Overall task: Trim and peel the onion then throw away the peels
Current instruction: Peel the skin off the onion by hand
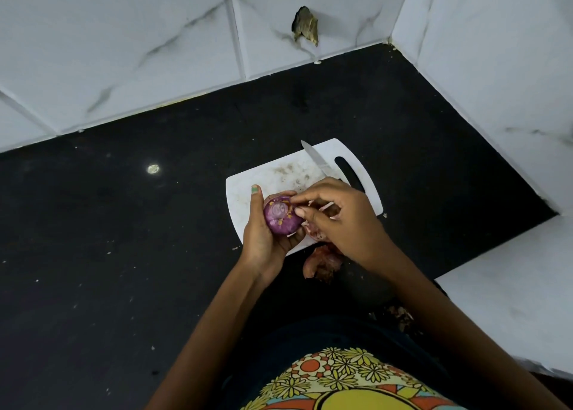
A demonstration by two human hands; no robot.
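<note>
While the left hand [263,232] cups the onion [282,214], right hand [338,217] fingertips pinch skin at its trimmed top.
Mostly purple and bare over the cutting board [248,192]; loose peels [322,262] lie undiscarded, knife [316,159] set down.

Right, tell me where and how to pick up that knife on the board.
Take the knife by its dark handle, coming from the right side of the cutting board. The blade points up-left, away from the person, and the handle lies next to the board's grip slot. The right hand partly covers that handle, so it must move first.
</note>
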